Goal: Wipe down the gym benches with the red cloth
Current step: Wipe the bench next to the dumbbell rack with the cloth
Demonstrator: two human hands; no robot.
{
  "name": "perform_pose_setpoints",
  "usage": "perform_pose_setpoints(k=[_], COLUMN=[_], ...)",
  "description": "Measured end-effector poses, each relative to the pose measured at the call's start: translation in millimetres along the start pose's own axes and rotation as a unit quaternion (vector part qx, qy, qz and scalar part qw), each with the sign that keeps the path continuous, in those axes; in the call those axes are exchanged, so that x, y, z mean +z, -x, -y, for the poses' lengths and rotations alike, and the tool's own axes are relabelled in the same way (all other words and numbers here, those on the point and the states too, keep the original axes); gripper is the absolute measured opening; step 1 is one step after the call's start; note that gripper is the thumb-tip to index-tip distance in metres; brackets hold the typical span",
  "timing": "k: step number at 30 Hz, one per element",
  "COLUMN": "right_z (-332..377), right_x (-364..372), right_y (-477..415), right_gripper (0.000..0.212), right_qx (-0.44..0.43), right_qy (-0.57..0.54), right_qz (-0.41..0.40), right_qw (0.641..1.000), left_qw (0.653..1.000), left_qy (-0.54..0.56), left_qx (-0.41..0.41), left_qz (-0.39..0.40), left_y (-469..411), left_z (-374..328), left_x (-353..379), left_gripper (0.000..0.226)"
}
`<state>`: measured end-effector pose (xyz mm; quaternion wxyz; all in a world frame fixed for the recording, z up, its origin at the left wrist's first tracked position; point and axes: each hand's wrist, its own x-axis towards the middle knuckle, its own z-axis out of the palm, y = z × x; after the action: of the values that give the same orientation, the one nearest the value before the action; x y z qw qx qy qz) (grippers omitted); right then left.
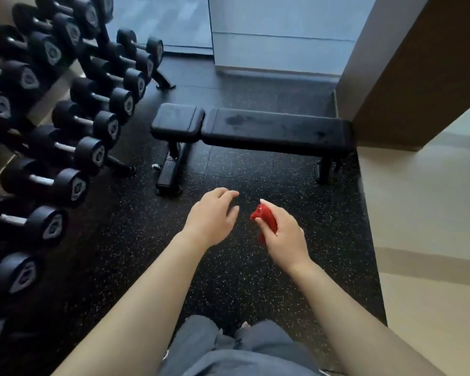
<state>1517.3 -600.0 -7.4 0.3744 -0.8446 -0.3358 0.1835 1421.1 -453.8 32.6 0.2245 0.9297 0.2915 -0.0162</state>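
Observation:
A black padded gym bench (269,130) stands across the view on the speckled floor, a short seat pad at its left and a long pad at its right. Damp-looking marks show on the long pad. My right hand (284,236) grips a bunched red cloth (265,217) in front of the bench, above the floor. My left hand (210,215) hovers just left of the cloth, palm down, fingers relaxed and holding nothing. Both hands are short of the bench and touch nothing on it.
A rack of black dumbbells (65,126) fills the left side, its feet close to the bench's left end. A brown wall corner (407,85) sits against the bench's right end. Beige flooring (423,213) runs along the right. A window (269,31) is behind.

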Motion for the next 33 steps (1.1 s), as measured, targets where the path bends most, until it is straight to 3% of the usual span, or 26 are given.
perform_pose_setpoints(k=[7, 18, 28, 33], right_z=[-34, -57, -114, -181], right_x=[-26, -75, -155, -207], right_y=[-78, -284, -402, -458], right_gripper=[0.041, 0.043, 0.045, 0.044], right_qx=[0.056, 0.114, 0.147, 0.140], right_qy=[-0.003, 0.049, 0.026, 0.021], right_qz=[-0.036, -0.027, -0.074, -0.053], right_qw=[0.998, 0.992, 0.986, 0.988], left_qw=[0.997, 0.990, 0.980, 0.983], left_qy=[-0.019, -0.012, -0.037, -0.041], left_qx=[0.046, 0.097, 0.151, 0.122], left_qz=[0.059, 0.103, 0.126, 0.128], left_y=[-112, -345, -494, -558], left_z=[-15, -43, -125, -181], left_x=[12, -9, 2, 34], left_gripper=[0.043, 0.044, 0.043, 0.043])
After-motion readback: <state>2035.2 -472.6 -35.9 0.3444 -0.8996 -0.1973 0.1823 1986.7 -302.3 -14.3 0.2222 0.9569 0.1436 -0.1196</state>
